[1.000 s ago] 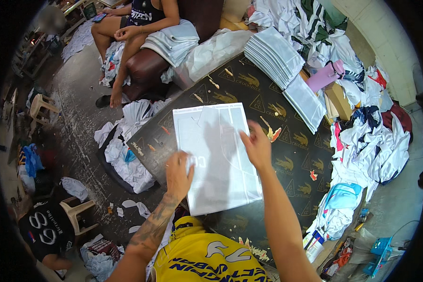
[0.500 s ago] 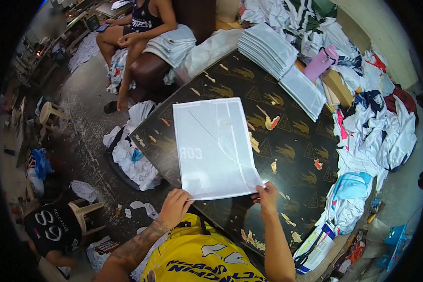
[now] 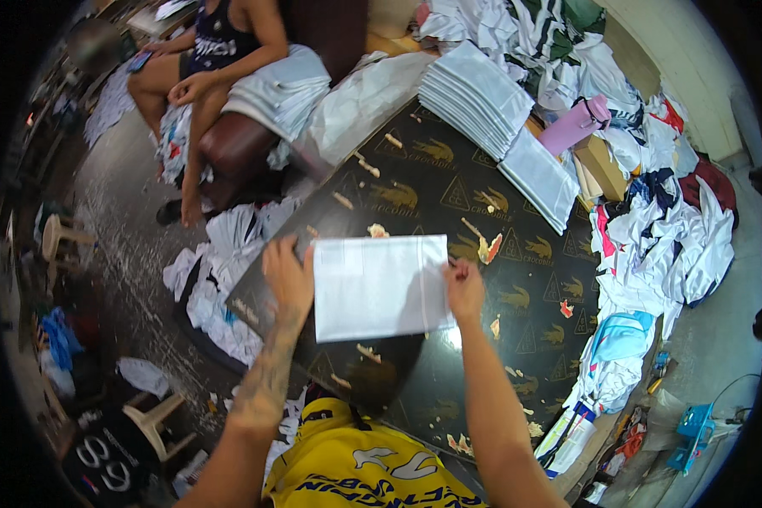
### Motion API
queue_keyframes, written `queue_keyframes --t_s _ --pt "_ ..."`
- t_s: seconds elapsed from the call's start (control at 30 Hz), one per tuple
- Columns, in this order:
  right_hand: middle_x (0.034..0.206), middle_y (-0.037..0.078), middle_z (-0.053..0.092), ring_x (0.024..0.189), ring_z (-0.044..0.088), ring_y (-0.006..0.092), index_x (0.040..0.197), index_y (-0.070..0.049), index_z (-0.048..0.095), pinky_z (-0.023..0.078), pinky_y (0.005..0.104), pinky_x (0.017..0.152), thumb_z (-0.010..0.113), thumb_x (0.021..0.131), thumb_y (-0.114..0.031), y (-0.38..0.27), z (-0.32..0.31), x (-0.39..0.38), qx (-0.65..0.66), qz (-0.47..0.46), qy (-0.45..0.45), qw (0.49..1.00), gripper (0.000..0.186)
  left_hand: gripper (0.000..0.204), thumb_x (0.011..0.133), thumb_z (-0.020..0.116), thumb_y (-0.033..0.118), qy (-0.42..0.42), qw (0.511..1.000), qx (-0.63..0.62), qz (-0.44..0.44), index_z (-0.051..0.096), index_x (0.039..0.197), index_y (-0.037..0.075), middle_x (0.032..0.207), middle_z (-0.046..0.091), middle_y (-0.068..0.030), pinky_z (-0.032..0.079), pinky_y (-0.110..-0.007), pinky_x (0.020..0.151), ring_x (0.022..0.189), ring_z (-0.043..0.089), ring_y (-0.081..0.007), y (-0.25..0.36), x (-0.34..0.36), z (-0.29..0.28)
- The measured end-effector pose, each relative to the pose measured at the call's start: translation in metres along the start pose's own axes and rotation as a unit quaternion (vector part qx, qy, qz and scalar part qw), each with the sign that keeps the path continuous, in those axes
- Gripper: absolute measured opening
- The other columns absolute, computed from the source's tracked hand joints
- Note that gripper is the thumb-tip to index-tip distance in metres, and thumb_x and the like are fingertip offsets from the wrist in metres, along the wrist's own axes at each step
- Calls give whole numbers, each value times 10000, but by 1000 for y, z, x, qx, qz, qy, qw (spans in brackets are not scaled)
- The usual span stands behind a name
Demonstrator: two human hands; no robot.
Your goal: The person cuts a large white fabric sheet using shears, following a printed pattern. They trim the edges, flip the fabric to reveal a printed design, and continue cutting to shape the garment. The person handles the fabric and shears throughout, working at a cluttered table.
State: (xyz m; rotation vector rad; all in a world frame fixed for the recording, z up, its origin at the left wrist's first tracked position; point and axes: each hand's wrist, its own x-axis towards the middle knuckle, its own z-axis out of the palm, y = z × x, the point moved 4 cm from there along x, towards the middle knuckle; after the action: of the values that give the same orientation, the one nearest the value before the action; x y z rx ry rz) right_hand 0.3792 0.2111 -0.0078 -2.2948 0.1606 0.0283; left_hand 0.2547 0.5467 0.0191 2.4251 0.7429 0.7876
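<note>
Head view: folded white rectangular fabric (image 3: 383, 288) is lying lengthwise left-to-right; right fingers (image 3: 459, 273) are pinching its right edge. Left fingers (image 3: 276, 254) are resting open just beside its left.

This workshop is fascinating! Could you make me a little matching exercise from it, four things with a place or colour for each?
Things:
1. sheet
2. bottle
3. shirt
4. stack

Place or colour:
A. yellow
B. along the far right edge of the table
C. between the left hand and the right hand
D. pinkish purple

Right pairs: 1-C, 2-D, 3-A, 4-B.
</note>
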Motion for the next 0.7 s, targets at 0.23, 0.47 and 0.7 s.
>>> queue_keyframes --t_s 0.23,0.47,0.7 --pt "928 243 724 875 707 481 1147 -25 618 548 526 773 723 987 -100 -22 14 -3 -97 -99 60 989 206 279 1054 634 181 -256 958 -67 -110 595 1220 -39 1091 670 -331 494 -566 868 1016 630 -547 33 -25 24" --pt "943 307 714 883 679 562 1224 -55 595 514 573 713 636 1052 -130 -153 -85 226 -57 -211 305 927 192 366 1064 611 163 -51 933 -266 238 591 1363 -47 1177 694 -344 527 -557 925 1107 661 -547 192 282 170" --pt "1076 305 731 1026 696 523 1220 -10 598 523 560 888 694 1028 -216 -162 -74 426 -40 -127 326 936 298 460 1033 664 343 -100 952 -123 262 632 1376 39 1225 725 -290 546 -551 975 1123 696 -499 303 462 305"
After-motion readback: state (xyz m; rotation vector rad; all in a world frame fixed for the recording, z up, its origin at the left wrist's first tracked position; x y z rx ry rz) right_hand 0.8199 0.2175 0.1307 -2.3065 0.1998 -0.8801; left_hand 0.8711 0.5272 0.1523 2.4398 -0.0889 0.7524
